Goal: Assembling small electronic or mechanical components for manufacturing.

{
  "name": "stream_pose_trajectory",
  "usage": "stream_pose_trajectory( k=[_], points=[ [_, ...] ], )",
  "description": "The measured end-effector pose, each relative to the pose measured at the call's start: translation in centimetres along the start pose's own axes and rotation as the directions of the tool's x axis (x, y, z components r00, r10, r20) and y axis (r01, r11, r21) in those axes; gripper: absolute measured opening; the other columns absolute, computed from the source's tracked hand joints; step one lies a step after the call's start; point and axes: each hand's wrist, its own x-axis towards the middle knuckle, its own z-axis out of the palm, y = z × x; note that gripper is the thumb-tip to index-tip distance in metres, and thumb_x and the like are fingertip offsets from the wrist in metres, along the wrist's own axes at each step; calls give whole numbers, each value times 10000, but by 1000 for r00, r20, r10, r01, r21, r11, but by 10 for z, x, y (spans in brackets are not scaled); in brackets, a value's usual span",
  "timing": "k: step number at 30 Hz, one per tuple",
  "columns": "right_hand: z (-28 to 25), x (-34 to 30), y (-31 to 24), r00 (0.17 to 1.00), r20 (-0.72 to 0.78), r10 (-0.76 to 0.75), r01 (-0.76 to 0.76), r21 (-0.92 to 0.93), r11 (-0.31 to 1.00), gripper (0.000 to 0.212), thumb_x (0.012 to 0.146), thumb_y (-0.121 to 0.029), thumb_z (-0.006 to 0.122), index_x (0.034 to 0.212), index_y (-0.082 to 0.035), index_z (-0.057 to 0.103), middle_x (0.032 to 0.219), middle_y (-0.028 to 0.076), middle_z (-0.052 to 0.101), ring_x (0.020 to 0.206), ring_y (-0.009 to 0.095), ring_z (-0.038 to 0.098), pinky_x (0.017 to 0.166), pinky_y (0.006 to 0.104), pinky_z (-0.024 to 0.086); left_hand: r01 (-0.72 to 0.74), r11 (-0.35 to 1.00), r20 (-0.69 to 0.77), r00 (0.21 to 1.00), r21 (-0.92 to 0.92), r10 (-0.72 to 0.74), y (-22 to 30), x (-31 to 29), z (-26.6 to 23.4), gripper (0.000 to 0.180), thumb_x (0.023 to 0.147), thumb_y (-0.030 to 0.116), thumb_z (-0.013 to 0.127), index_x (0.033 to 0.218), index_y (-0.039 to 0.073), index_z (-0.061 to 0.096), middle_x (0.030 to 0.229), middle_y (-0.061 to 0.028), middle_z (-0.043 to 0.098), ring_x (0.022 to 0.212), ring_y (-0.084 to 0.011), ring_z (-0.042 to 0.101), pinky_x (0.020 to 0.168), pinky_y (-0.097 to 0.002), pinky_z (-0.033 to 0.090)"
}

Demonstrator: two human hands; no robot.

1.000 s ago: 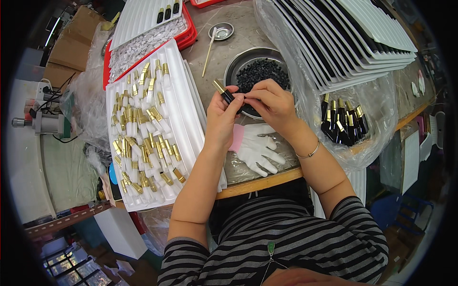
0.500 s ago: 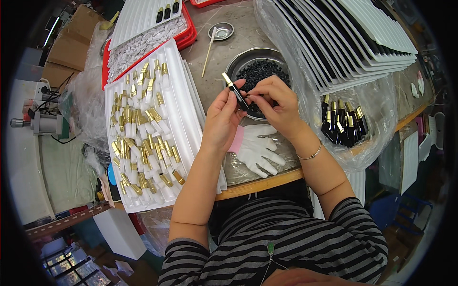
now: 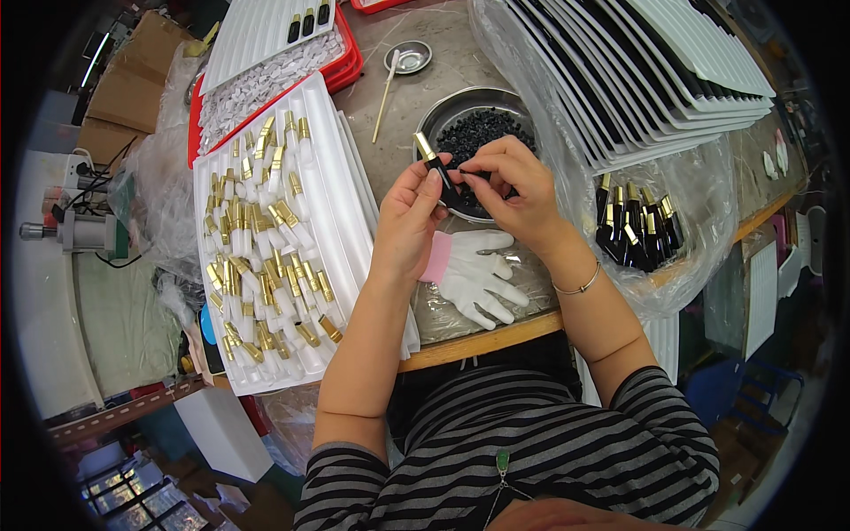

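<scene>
My left hand (image 3: 413, 212) is closed round a slim black tube with a gold end (image 3: 426, 147), held tilted with the gold end up and away from me. Close beside its black part, my right hand (image 3: 512, 188) is pinched, thumb against fingertips. Whatever sits in that pinch is too small to make out. Just beyond both hands is a round metal bowl (image 3: 434, 113) holding many small black pieces (image 3: 485, 133). A white glove with a pink cuff (image 3: 478, 274) lies on the table below my hands.
To the left, a white ribbed tray (image 3: 341, 190) carries many gold-and-clear tubes (image 3: 257, 221). Behind it stands a red tray (image 3: 347, 66) of small white pieces. A stick (image 3: 386, 97) leans on a small metal dish (image 3: 414, 58). At right are black-and-gold tubes (image 3: 639, 226) on plastic and stacked trays (image 3: 637, 88).
My right hand has shifted slightly up and left, its fingertips closer to the tube. The tube has moved only slightly in my left hand.
</scene>
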Motion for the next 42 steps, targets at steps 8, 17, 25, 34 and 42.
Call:
stream_pose_trajectory(
  k=[8, 17, 25, 34, 42],
  points=[
    [3, 1, -2, 997, -27, -74, 73, -34, 997, 127, 733, 17, 645, 853, -24, 646, 770, 67, 588, 594, 138, 576, 498, 230, 453, -14, 997, -17, 1000, -70, 13, 0, 0, 5, 317, 927, 193, 480, 1219, 72, 501, 949, 23, 614, 832, -25, 540, 682, -178, 407],
    [6, -4, -1, 998, -64, 24, -19, 84, 996, 94, 758, 7, 631, 850, -6, 642, 779, 79, 598, 645, 136, 573, 537, 220, 434, -36, 997, -6, 999, -63, 35, -7, 1, 3, 330, 912, 176, 508, 1225, 74, 501, 988, 19, 600, 827, -39, 540, 698, -197, 448],
    [13, -8, 9, 980, -85, 180, -153, 257, 954, 48, 784, 7, 610, 832, 5, 617, 799, 53, 576, 638, 85, 542, 519, 199, 414, -3, 999, -15, 1000, -49, 2, -3, 0, 8, 341, 889, 138, 541, 1216, 54, 492, 973, 6, 598, 825, -50, 542, 688, -193, 446],
    [11, -5, 4, 997, -65, 51, -47, 57, 997, 59, 781, 9, 607, 837, -6, 613, 788, 62, 563, 598, 92, 524, 497, 203, 402, -81, 996, -55, 995, -29, 80, 2, -3, 5, 232, 805, 32, 573, 1027, 30, 507, 921, -45, 619, 771, -43, 550, 584, -154, 399],
    [20, -12, 17, 979, -23, 201, -191, 212, 958, 42, 798, 6, 588, 835, -4, 605, 783, 36, 543, 557, 53, 444, 473, 187, 339, -56, 997, -142, 988, 55, 63, 2, -1, 5, 239, 789, 23, 586, 998, 22, 470, 873, -68, 640, 717, -56, 575, 576, -152, 423]
  ],
)
